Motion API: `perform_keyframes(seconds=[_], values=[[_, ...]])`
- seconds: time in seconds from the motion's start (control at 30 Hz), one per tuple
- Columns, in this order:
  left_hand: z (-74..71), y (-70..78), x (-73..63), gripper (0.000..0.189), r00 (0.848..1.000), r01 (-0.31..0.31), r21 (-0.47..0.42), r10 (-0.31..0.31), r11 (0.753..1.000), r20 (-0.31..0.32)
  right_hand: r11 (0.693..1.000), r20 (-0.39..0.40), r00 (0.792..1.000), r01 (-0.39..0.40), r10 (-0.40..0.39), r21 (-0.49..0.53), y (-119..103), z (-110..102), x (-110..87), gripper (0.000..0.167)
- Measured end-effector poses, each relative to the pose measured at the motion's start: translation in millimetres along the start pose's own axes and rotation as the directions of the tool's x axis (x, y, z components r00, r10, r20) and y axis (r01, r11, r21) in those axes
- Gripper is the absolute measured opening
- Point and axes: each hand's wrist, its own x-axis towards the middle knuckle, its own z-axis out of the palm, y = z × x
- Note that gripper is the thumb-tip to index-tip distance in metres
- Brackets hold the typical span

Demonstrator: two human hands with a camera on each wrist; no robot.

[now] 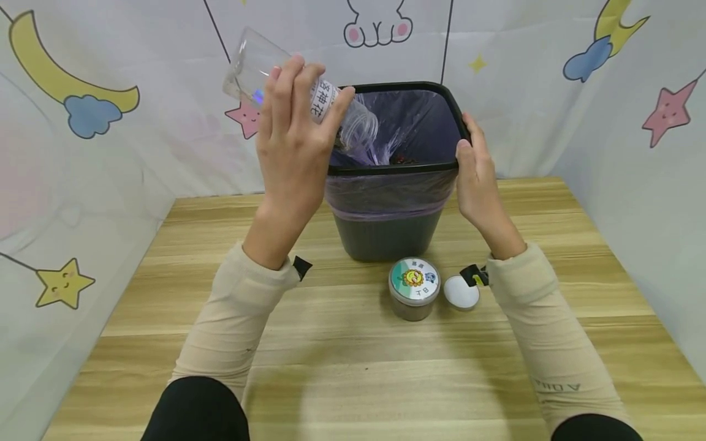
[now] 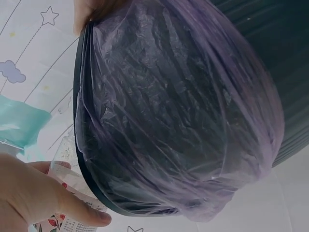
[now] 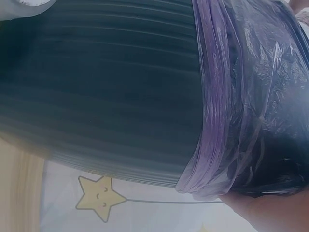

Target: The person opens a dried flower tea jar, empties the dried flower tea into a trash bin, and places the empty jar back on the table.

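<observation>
My left hand [image 1: 295,144] grips a clear jar [image 1: 250,64] with a white Chinese-character label. The jar is tipped, its threaded mouth pointing down into a dark trash bin [image 1: 388,236]. A thin purple bag [image 1: 397,199] lines the bin and folds over its black rim. Dark reddish bits [image 1: 404,160] lie inside the bag. My right hand [image 1: 478,184] holds the bin's rim on the right side, thumb and fingers about the edge. In the left wrist view the jar's printed label [image 2: 60,220] shows red flower pictures beside the thumb.
In front of the bin stands a round container [image 1: 415,291] with a cartoon sun on its top. A small white lid [image 1: 462,293] lies to its right on the wood-grain table [image 1: 353,367]. White cartoon-print cloth [image 1: 513,116] hangs behind and at both sides.
</observation>
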Motion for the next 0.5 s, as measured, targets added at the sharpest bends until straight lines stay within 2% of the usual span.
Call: perform_keyframes(seconds=[0.3, 0.5], values=[[0.6, -1.2, -4.9, 0.040, 1.000, -0.005, 0.013, 0.005, 1.000, -0.011, 1.000, 0.011, 1.000, -0.015, 0.015, 0.009, -2.3, 1.1, -0.5, 0.061], [-1.2, -0.3, -0.5, 0.041, 1.000, -0.013, 0.013, 0.013, 1.000, -0.020, 1.000, 0.002, 1.000, -0.009, 0.009, 0.009, -0.3, 0.0, -0.9, 0.061]])
